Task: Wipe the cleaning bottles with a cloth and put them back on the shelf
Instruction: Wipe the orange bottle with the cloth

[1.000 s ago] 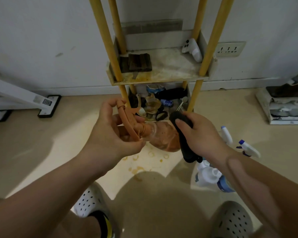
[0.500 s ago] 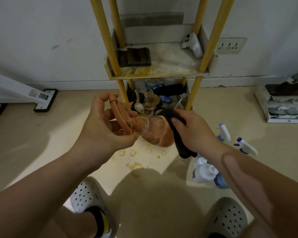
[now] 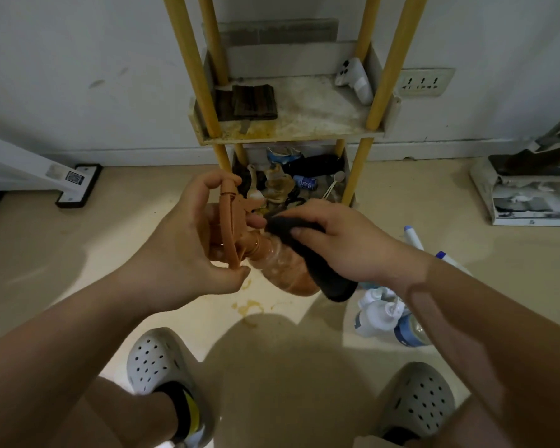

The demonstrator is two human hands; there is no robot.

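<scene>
Left hand: fingers curled round the trigger head of the orange spray bottle, centre frame.
Right hand: fingers pinch a dark fuzzy cloth against the bottle's clear rounded shoulder.
Shelf: stained, yellow posts, upper centre.

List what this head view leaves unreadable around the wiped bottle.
Head view:
- Orange spray bottle: trigger head partly wrapped by the left hand, right side by the dark cloth in the right hand.
- White bottles on the floor: partly behind the right forearm; labels too small.
- Lower-shelf clutter: shadowed, partly behind both hands.
- Shelf: upper tiers cut off by top edge.
</scene>
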